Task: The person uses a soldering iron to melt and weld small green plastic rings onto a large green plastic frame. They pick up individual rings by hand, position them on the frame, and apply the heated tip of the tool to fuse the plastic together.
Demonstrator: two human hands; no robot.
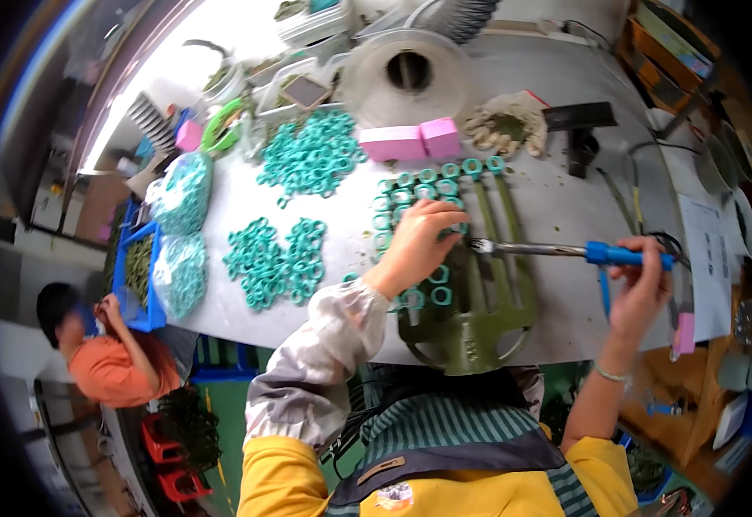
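Observation:
My right hand (638, 289) is closed round the blue handle of a soldering iron (548, 250). Its long metal shaft points left, and its tip is beside the fingers of my left hand (427, 234). Those left fingers are bent and pinched around a small teal ring (455, 230), partly hidden, at an olive-green pronged frame (471, 332). The frame lies flat, its solid end towards me and its long bars pointing away. Rows of teal rings (426, 177) sit along the frame's far and left parts; my left hand covers some of them.
Loose teal rings lie in heaps (311, 151) to the left, beside bagged rings (182, 194). Pink blocks (393, 144), a glove (509, 121) and a black stand (581, 138) are beyond the frame. At far left, a person in orange (121, 366) sits by a blue crate (143, 267).

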